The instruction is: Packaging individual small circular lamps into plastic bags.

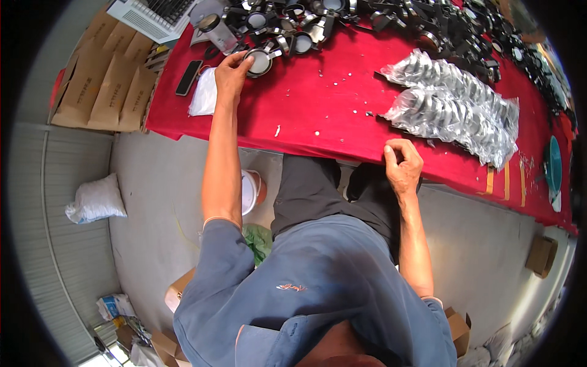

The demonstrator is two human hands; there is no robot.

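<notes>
At the upper left of the frame, the left hand (231,76) has its fingers at the near-left rim of a round metal-rimmed piece (259,63), which lies on the red-covered table (330,116) below a crowded heap of similar parts (293,24); whether they have closed on it or only touch it, I cannot tell. The piece looks fairly light yet stiff, its smooth rim likely a little slippery, and its pale round face may mark or scratch, though its material is unclear. The rim seems the best place to take hold, with the tab at its right as a second grip, keeping fingertips off the face. Right of centre, by the table's front edge, the right hand (403,165) curls loosely, thumb and forefinger narrowly apart, nothing visible between them, near clear-wrapped rows of round parts (452,113).
</notes>
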